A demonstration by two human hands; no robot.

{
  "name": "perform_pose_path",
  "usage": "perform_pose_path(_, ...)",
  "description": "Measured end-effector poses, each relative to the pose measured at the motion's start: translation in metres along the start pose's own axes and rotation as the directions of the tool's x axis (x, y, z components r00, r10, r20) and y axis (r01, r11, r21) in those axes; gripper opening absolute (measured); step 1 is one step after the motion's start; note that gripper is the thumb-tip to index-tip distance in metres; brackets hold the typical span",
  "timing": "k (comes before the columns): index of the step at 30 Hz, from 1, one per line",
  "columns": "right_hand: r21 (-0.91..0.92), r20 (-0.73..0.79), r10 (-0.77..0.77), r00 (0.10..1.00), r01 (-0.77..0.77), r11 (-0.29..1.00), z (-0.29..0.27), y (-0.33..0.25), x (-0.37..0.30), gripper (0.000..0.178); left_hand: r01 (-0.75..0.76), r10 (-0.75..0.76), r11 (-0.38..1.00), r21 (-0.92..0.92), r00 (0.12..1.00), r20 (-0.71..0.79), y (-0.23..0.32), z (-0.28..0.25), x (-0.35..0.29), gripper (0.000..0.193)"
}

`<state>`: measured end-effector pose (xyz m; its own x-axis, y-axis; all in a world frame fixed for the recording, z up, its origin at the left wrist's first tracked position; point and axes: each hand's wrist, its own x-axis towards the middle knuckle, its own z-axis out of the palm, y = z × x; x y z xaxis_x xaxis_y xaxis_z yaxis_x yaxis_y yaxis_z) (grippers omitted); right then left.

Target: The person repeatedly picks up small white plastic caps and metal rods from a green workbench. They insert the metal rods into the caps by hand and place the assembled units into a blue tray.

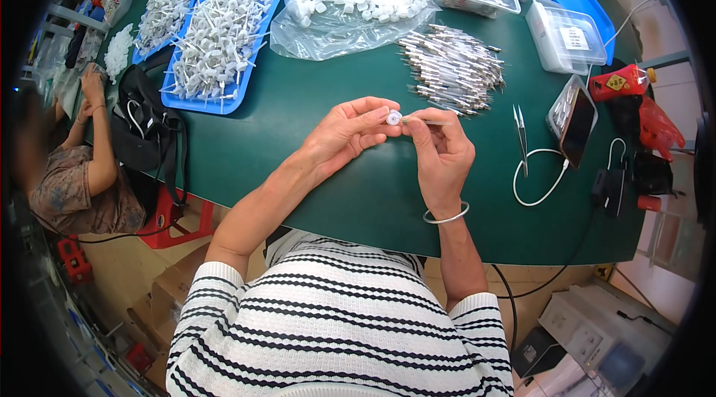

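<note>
Both hands meet over the near middle of the dark green table [313,106]: the left hand [344,136] pinches one small round white plastic cap [394,118] between its fingertips, and the right hand [441,154], wearing one silver bangle [446,216], pinches one thin metal pin [426,122] whose tip meets the cap. Just beyond lies one heap of similar silver pins [453,67], too many to count. To the right lie one pair of metal tweezers [520,132] and one dark phone [578,127]. Far left, two blue plastic trays [221,42] hold uncountable white parts; one is cut off.
</note>
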<state>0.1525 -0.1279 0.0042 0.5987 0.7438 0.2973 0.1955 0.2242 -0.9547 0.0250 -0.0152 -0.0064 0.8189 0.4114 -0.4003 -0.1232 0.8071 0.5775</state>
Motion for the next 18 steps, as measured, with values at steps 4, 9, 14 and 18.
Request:
perform_pose_path(4,0.014,0.003,0.002,1.0,-0.002,1.0,0.0002,0.0013,-0.0002,0.01,0.001,-0.001,1.0,-0.005,1.0,-0.002,0.0007,0.0011,0.0,0.022)
perform_pose_path(9,0.014,0.007,0.0,1.0,0.0,1.0,0.0001,0.001,-0.0001,0.01,-0.004,0.004,1.0,0.0,1.0,0.006,-0.0001,-0.0004,0.0003,0.022)
perform_pose_path(14,-0.015,0.023,-0.018,1.0,0.018,1.0,-0.0005,-0.0007,0.0008,0.01,-0.046,0.045,0.997,0.065,0.999,0.013,-0.001,-0.0018,0.0003,0.021)
perform_pose_path(18,-0.096,0.044,-0.047,0.998,0.051,0.994,-0.0022,-0.0013,0.0012,0.009,-0.06,0.06,0.994,0.096,0.998,0.006,-0.0007,-0.0016,-0.0007,0.022)
